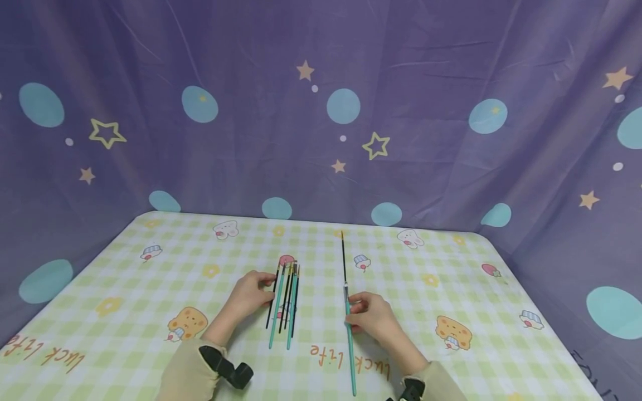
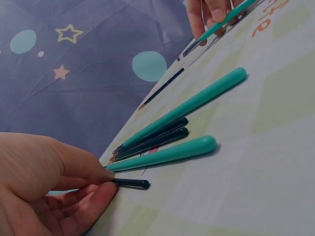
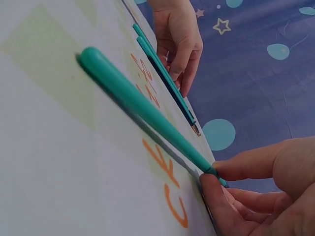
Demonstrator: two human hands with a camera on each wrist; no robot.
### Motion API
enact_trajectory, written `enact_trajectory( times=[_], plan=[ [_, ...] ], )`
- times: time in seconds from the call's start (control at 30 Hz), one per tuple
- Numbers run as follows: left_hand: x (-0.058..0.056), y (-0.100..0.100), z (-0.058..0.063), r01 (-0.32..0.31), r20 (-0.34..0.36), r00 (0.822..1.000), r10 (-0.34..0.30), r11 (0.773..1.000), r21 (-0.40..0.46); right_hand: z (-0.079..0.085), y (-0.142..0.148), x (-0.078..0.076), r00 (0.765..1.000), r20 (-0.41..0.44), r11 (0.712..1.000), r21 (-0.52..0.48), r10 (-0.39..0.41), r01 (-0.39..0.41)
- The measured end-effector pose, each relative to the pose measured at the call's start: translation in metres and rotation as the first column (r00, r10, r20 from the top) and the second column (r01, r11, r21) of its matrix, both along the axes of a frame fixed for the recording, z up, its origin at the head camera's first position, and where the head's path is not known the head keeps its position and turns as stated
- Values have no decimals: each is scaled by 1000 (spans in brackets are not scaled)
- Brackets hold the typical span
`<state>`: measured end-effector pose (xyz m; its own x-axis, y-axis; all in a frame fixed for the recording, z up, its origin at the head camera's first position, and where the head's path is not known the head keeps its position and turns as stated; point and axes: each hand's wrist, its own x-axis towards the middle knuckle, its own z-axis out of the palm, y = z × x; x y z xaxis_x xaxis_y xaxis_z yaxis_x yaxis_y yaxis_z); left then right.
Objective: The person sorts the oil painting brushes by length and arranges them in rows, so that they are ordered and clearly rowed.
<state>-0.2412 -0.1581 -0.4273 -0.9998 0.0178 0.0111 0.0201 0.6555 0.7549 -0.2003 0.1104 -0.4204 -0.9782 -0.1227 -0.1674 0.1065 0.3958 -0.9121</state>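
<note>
My left hand (image 1: pixel 248 294) is at the left side of a loose row of paintbrushes, pinching a black paintbrush (image 2: pixel 133 183) between thumb and fingers. Beside it lie several more teal and black brushes, among them a teal paintbrush (image 2: pixel 170 155) whose thick handle end points toward me. My right hand (image 1: pixel 372 318) pinches a teal paintbrush (image 3: pixel 142 112) near its ferrule, the handle pointing toward me. Straight beyond that brush's tip, a thin black paintbrush (image 1: pixel 344 259) lies nearly in line with it, bristles to the back.
A green-and-white checked tablecloth (image 1: pixel 431 256) with cartoon prints and orange lettering covers the table. Behind it and at the sides hangs a purple curtain (image 1: pixel 261 145) with stars and blue dots. Each forearm wears a dark wrist camera, such as the left one (image 1: pixel 225 367).
</note>
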Motion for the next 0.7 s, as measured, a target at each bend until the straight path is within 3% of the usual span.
enact_trajectory(
  times=[0.7],
  plan=[
    [0, 0, 0, -7, 9, 1000, 7, 1000, -5, 0, -1, 2, 999, -40, 992, 125, -9, 14]
  ],
)
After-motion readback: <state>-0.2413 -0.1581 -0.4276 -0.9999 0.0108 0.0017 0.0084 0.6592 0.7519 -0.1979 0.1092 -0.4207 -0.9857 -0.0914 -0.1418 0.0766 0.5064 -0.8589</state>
